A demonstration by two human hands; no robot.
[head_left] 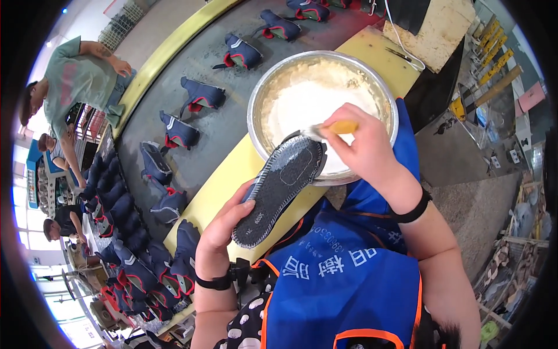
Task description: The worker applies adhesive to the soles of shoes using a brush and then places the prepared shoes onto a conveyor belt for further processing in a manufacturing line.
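My left hand [222, 220] grips a shoe upper [278, 191] by its heel end, its black stitched underside turned up. My right hand [372, 150] is closed around a brush [344, 127] with a yellow handle. The bristles touch the toe end of the underside, where a wet sheen shows. Just beyond both hands stands a wide metal basin [251, 116] holding a thick white liquid [305, 100]. The toe end hangs over the basin's near rim. My fingers hide most of the shoe upper's side.
Several navy shoe uppers with red trim [200, 93] lie spaced along a grey conveyor belt [218, 131] with yellow edges [206, 185]. More uppers [136, 267] are heaped at the left. A co-worker [81, 87] reaches toward that heap. A white cable [401, 41] hangs at the far right.
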